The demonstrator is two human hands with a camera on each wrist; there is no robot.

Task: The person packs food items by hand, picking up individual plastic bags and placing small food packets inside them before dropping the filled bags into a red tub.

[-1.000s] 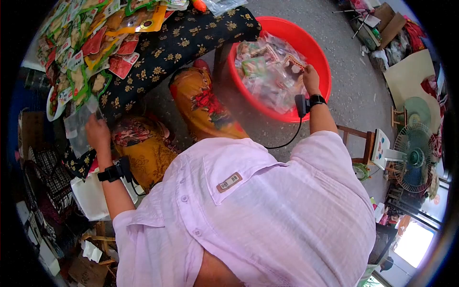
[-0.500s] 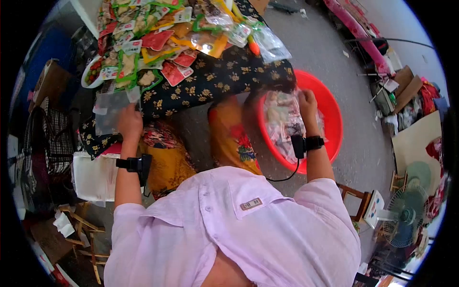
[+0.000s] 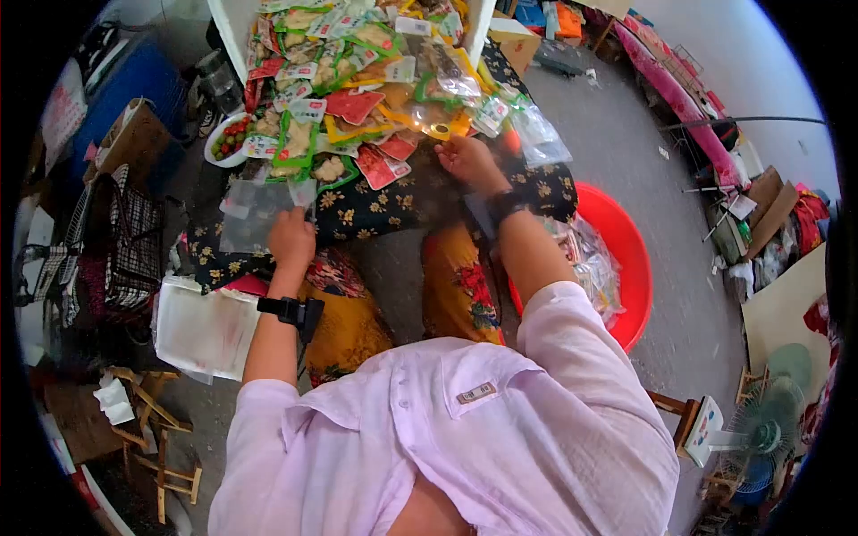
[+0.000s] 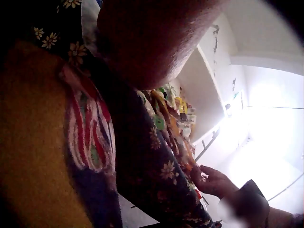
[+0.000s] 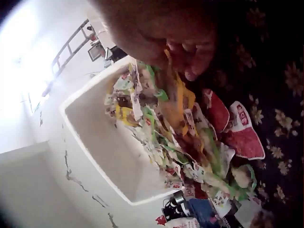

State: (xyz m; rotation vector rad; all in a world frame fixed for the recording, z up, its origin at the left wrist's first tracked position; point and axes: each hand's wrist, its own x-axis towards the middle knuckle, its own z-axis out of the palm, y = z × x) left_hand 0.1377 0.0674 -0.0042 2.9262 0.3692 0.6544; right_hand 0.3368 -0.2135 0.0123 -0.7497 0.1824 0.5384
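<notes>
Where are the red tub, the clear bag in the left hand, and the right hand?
red tub (image 3: 636, 268), head view, bare right rim
clear bag (image 3: 250, 214), head view, middle of the film
right hand (image 3: 466, 161), head view, back of the hand

The right hand (image 3: 465, 159), which a second ago was inside the red basin (image 3: 630, 259) at the right of the frame among clear packets, has left it and now reaches the pile of snack packets (image 3: 357, 80) on the desk (image 3: 375, 201) at upper centre. The left hand (image 3: 290, 239) has lifted its clear bag (image 3: 253, 210) toward the pile.
</notes>
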